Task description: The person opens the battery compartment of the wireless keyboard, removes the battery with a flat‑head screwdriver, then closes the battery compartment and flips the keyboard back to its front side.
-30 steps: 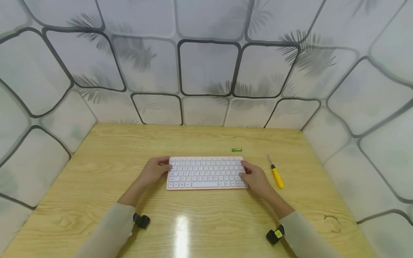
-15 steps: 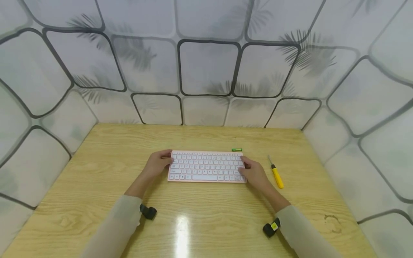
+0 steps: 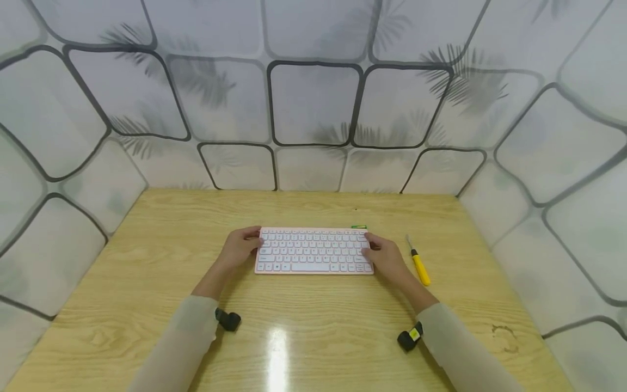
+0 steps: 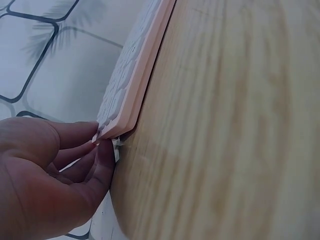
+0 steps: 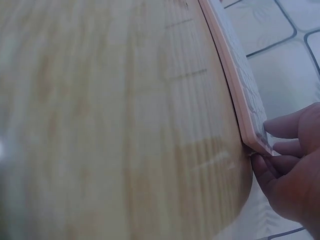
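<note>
A keyboard (image 3: 313,251) with white keys and a pink frame lies face up in the middle of the wooden table. At its left end my left hand (image 3: 239,247) pinches the edge, thumb on top and fingers at the side and below. My right hand (image 3: 387,258) grips the opposite end in the same way. Both wrist views show the pink edge (image 4: 131,102) close to the table surface; whether it fully touches cannot be told. Just behind the keyboard's far right corner lies a green battery (image 3: 359,226), partly covered by that edge.
To the right of my right hand lies a screwdriver (image 3: 419,267) with a yellow handle, its shaft pointing away. Patterned walls (image 3: 313,109) close off the back and sides of the table (image 3: 323,332). A ring-shaped stain marks the table at right.
Both hands have moved the keyboard away from me, toward the back of the table. Its far edge now partly covers the battery. The screwdriver has stayed in place.
</note>
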`<action>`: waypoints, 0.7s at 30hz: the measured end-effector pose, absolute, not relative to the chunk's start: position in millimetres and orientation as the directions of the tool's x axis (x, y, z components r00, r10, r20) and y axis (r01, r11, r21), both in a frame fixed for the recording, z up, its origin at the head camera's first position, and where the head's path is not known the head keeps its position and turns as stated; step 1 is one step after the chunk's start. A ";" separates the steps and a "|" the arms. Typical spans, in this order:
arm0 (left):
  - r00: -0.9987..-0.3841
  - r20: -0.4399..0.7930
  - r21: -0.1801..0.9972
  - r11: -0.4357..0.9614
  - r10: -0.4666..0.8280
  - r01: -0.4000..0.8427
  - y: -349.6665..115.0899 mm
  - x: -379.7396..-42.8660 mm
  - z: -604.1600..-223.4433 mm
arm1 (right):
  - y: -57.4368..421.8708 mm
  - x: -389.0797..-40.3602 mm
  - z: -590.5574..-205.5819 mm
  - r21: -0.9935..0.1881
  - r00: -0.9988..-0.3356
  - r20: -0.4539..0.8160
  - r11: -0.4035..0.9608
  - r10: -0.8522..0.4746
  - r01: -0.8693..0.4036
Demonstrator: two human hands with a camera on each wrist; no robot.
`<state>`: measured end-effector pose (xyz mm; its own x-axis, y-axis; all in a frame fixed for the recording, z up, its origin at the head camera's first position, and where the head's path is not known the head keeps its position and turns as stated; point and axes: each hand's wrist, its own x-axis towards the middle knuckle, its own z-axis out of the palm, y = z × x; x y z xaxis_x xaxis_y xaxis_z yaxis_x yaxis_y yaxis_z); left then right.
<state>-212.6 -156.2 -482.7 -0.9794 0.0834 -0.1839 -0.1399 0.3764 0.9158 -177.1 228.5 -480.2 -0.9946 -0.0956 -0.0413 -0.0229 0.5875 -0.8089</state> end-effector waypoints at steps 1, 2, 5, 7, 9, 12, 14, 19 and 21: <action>-0.980 -0.182 0.917 0.375 0.085 -0.138 -156.2 -212.7 -482.6 | 228.1 -177.1 -480.1 -0.808 -0.995 -0.042 0.589 -0.095 -0.023; -0.980 -0.180 0.918 0.372 0.086 -0.136 -156.1 -212.5 -482.5 | 227.7 -176.8 -479.8 -0.808 -0.995 -0.043 0.589 -0.094 -0.021; -0.981 -0.170 0.925 0.360 0.093 -0.126 -155.8 -211.4 -481.8 | 226.6 -176.2 -479.0 -0.807 -0.995 -0.049 0.591 -0.086 -0.012; -0.982 -0.166 0.926 0.357 0.094 -0.123 -155.7 -210.1 -481.5 | 226.4 -175.9 -478.9 -0.803 -0.995 -0.052 0.596 -0.087 -0.010; -0.981 -0.170 0.923 0.363 0.096 -0.124 -155.4 -208.3 -480.8 | 226.3 -175.2 -478.9 -0.802 -0.994 -0.066 0.598 -0.083 0.003; -0.980 -0.177 0.912 0.389 0.094 -0.127 -155.1 -204.8 -479.0 | 226.4 -173.8 -479.4 -0.801 -0.993 -0.085 0.599 -0.083 0.018; -0.979 -0.184 0.908 0.396 0.086 -0.136 -154.3 -201.8 -476.7 | 226.2 -172.2 -479.5 -0.804 -0.992 -0.096 0.594 -0.083 0.028; -0.980 -0.183 0.900 0.415 0.080 -0.134 -153.0 -193.0 -470.8 | 226.6 -167.9 -480.1 -0.799 -0.991 -0.096 0.601 -0.090 0.023; -0.980 -0.180 0.896 0.426 0.089 -0.126 -152.8 -189.8 -469.9 | 226.6 -165.8 -479.9 -0.794 -0.992 -0.094 0.608 -0.086 0.022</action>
<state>-189.8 -152.8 -469.9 -0.9796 0.0887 -0.1802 -0.1262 0.4262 0.8958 -165.8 226.6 -479.9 -0.9918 -0.0863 -0.0941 0.0225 0.6075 -0.7940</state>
